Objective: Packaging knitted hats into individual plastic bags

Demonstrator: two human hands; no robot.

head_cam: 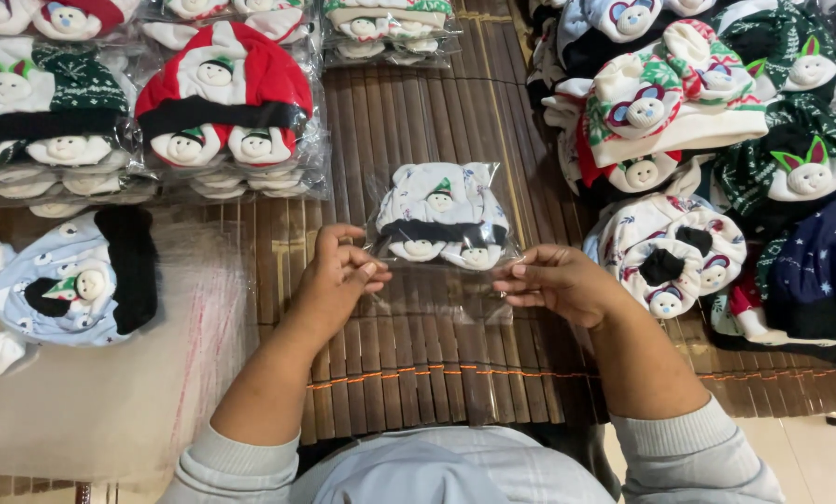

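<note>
Even, soft indoor light falls from above, bright enough to show colours plainly. Shadows are faint. Glare streaks the clear plastic bag [441, 229] pinched between the left hand [336, 275] and right hand [558, 280], and the bagged stacks beyond. Focus is sharp centrally; edges bend slightly and soften.

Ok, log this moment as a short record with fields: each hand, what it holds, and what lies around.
left hand: pinches the left edge of the clear plastic bag
right hand: pinches the bag's right edge
bag contents: white patterned baby hats with small doll faces
surface: brown bamboo mat
left of mat: bagged stacks of hats, one loose light-blue hat
right of mat: pile of unbagged hats
</note>
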